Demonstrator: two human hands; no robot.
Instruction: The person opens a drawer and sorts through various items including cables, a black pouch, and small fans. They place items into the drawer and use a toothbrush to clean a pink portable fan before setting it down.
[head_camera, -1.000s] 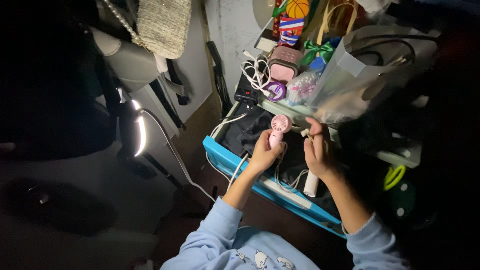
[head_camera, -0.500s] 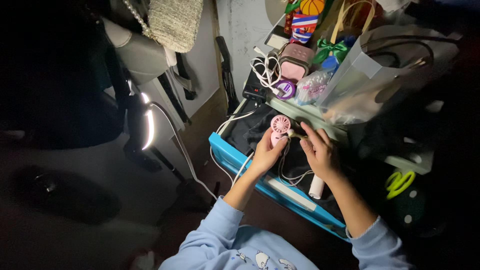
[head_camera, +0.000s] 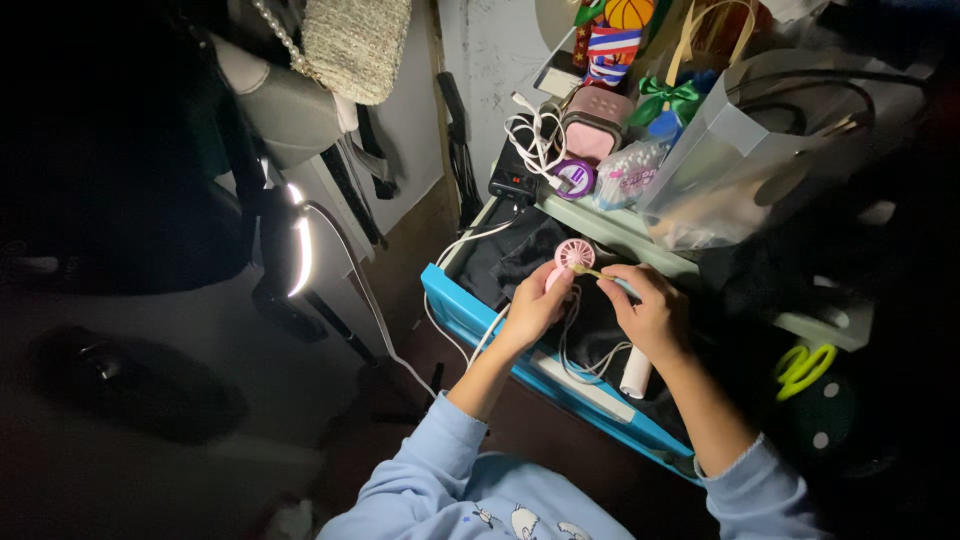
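Dim light is covering most of this cramped corner, and only a curved lamp strip (head_camera: 301, 243) on the left is glowing against the dark floor. One open blue plastic drawer (head_camera: 470, 322) is sticking out toward the seated person, its hard edge running diagonally under both wrists, and soft black fabric (head_camera: 510, 255) is lying crumpled inside it. The left hand (head_camera: 533, 308) is curling closed around the handle of one small pink handheld fan (head_camera: 572, 256), a smooth plastic piece with a round slatted head, which is hovering over the drawer's back half. The right hand (head_camera: 655, 315) is pinching a thin stick-like tool (head_camera: 600, 273), fingers closed on it, with its tip touching the fan head (what the tool is made of I cannot tell). Thin white cords (head_camera: 580, 350) are looping loosely below the two hands, and one white cylinder (head_camera: 636, 372) is lying just beside the right wrist. Behind the drawer a pale shelf (head_camera: 620, 230) is crowded to its rim: a tangle of white cable (head_camera: 535, 135), a pink boxy gadget (head_camera: 595, 125), a green ribbon bow (head_camera: 660, 98), and a stiff translucent bag (head_camera: 730, 170). Free room is staying narrow, mostly over the drawer's middle. One pair of yellow-green scissors (head_camera: 800, 365) is lying off to the right.
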